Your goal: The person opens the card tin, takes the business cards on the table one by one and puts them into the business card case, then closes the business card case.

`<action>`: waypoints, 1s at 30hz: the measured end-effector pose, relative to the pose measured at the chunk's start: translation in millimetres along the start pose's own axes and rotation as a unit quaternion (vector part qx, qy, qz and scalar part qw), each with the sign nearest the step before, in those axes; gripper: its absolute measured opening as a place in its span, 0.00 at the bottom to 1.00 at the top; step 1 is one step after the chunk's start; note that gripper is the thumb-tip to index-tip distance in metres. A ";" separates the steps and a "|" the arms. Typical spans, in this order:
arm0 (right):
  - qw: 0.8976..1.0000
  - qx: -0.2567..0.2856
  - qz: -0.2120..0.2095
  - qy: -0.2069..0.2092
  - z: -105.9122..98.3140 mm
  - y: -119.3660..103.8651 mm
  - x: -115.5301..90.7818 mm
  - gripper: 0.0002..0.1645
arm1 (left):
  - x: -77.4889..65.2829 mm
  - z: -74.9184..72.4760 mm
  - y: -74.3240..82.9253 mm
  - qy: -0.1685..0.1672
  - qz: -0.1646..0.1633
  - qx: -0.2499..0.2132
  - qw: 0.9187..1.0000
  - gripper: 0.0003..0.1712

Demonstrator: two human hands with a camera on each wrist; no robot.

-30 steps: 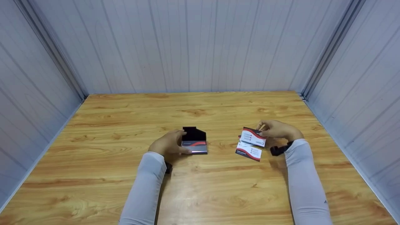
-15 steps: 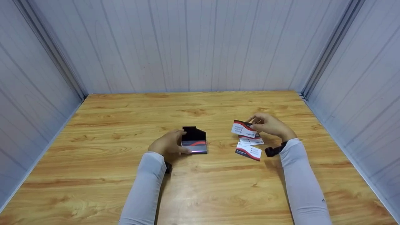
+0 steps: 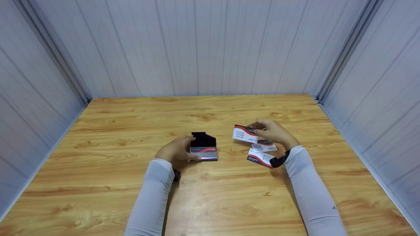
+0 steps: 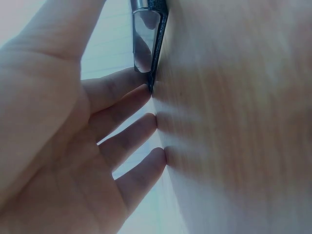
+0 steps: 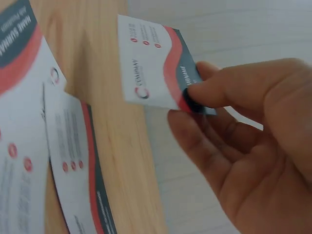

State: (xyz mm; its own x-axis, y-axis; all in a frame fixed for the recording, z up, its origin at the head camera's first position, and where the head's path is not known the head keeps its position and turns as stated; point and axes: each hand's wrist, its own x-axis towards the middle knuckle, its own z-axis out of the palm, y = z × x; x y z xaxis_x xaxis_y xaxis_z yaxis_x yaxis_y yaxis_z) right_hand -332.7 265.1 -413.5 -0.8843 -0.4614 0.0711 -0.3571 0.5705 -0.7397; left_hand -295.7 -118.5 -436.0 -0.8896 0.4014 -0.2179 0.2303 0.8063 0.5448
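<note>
My left hand (image 3: 174, 150) holds a card case (image 3: 204, 141) by its left side, thumb at the front edge and a finger by the raised black lid. A card with a red stripe shows inside the case. In the left wrist view several fingertips rest on the tabletop beside the case (image 4: 146, 44). Between thumb and fingers my right hand (image 3: 274, 132) pinches a white, red and black business card (image 3: 242, 134) by one end, above the table. Two more business cards lie below it: one farther back (image 3: 266, 147), the other nearer (image 3: 257, 156), partly covered by the wrist strap.
The wooden table (image 3: 210, 196) carries the case at its middle and the loose cards to the right. Pale panelled walls (image 3: 210, 49) stand behind and on both sides.
My right hand has lifted the business card off the others and moved it left and slightly back, towards the case. The left hand and the case have stayed in place.
</note>
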 end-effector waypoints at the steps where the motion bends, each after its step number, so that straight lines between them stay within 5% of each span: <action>1: 1.000 0.000 -0.003 0.006 3.2 -1.8 1.5 0.17 | 0.3 -0.2 0.1 0.001 0.000 0.001 1.000 0.56; 9: 0.998 -0.001 -0.039 0.049 38.5 -17.9 15.3 0.16 | 0.4 -0.4 0.0 0.005 0.007 0.003 1.000 0.56; 18: 0.992 -0.021 -0.114 0.040 71.9 -40.0 27.6 0.12 | -0.6 -1.2 2.2 0.001 0.000 0.001 1.000 0.55; 30: 0.993 -0.010 -0.118 0.027 99.6 -61.8 42.5 0.15 | 3.2 0.5 1.6 0.013 0.001 -0.009 1.000 0.50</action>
State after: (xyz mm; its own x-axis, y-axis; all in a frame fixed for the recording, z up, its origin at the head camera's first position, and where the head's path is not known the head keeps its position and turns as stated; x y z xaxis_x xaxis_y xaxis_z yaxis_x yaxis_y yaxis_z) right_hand -318.3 142.6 -431.4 -0.7894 -0.5477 0.2773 -0.5625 0.4643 -0.6842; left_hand -298.0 -115.6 -436.3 -0.8989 0.3918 -0.1964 0.2251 0.7972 0.5602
